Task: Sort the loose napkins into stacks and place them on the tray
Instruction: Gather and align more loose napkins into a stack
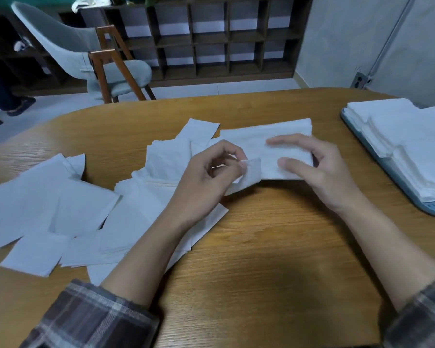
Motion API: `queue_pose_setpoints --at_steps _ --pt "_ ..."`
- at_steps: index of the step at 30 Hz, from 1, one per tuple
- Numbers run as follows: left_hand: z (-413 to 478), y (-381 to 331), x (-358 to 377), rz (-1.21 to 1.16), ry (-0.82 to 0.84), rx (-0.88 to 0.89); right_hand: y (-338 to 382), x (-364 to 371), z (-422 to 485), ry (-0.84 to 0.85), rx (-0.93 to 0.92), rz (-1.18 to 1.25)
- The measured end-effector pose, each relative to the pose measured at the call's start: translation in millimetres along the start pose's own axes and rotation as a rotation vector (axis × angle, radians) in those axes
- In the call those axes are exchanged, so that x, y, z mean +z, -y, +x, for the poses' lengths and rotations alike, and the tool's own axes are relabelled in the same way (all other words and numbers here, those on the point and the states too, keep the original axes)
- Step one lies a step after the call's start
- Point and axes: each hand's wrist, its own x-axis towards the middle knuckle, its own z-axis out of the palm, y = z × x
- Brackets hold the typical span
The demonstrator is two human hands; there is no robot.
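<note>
A small stack of white napkins (269,136) lies at the middle of the wooden table (261,247). My left hand (211,177) pinches the left edge of the top napkin (251,172), which curls up there. My right hand (319,169) rests on the right part of the stack, thumb and fingers spread over it. Several loose napkins (60,207) lie scattered across the left half of the table. At the right edge, a blue-grey tray (387,177) holds overlapping stacks of white napkins (412,141).
A grey chair with wooden legs (106,66) stands beyond the far table edge. Dark cubby shelves (211,41) line the back wall. A person's leg and shoe (13,101) show at far left. Bare wood stretches between my forearms.
</note>
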Motion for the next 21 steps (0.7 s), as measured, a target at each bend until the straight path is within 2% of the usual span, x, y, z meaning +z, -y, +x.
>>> queue_pose_setpoints --at_steps 2,4,13,17,21 --pt "0 -1 0 -0.021 -0.015 0.002 4 3 -2 0.125 -0.014 0.014" --pt "0 -1 2 -0.038 -0.015 0.002 5 6 -4 0.161 -0.014 0.003" --pt "-3 -5 9 -0.048 -0.063 -0.052 3 13 -4 0.035 0.009 0.016" --pt "-2 -5 -5 0.047 -0.001 -0.13 -2 7 2 -0.101 0.155 0.17" --pt "4 4 -10 0.028 -0.195 -0.049 -5 6 5 -0.065 0.269 0.386"
